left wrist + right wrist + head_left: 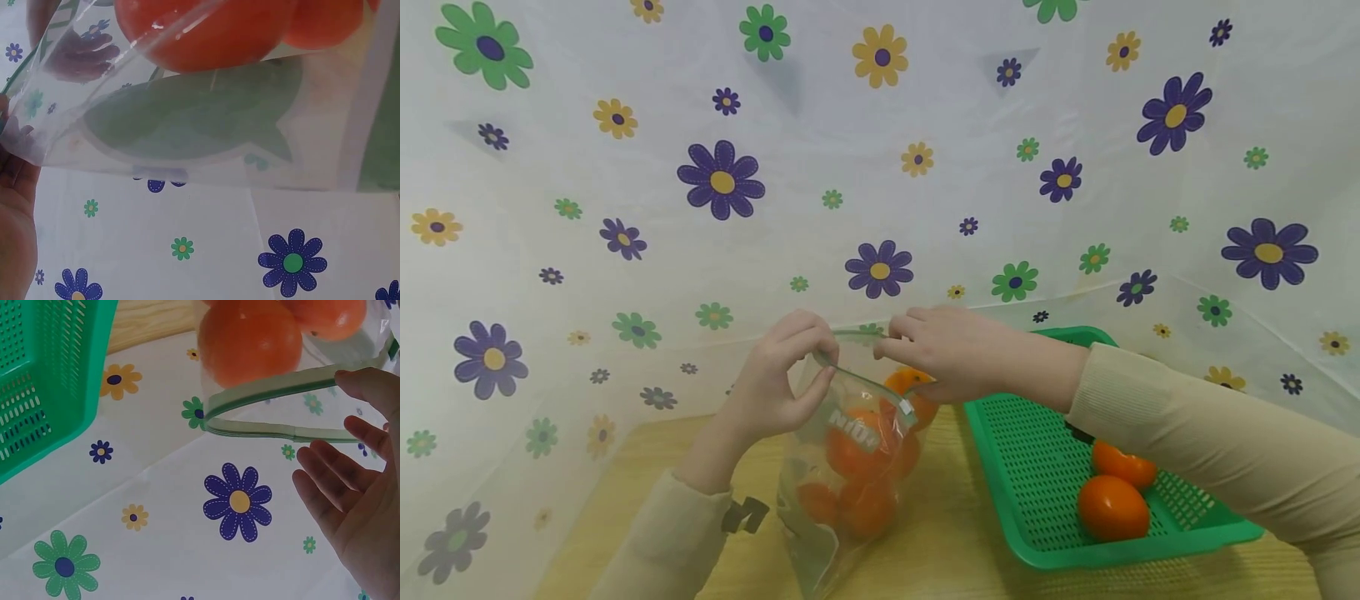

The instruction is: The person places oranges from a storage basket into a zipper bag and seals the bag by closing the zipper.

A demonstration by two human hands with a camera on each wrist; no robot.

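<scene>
Clear bag (pixel 842 467) of oranges (pixel 857 454) stands on counter (pixel 940 533) – lower fruit blurred by plastic. Left hand (pixel 775 379) pinches near rim; right hand (pixel 955 350) fingers (pixel 331 481) loosely extended, touching far rim.

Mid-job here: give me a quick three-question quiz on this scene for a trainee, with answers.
1. True or false: the left hand pinches the rim of the clear plastic zip bag.
2. How many orange round fruits lie in the green perforated plastic basket? A) none B) two C) five
3. Fill in: the right hand is at the bag's ____.

Key
1. True; its fingers are curled on the rim by the green zip strip.
2. B; two fruits show in the basket on the pale wooden table.
3. Open top; the right wrist view shows the mouth apart.
</scene>
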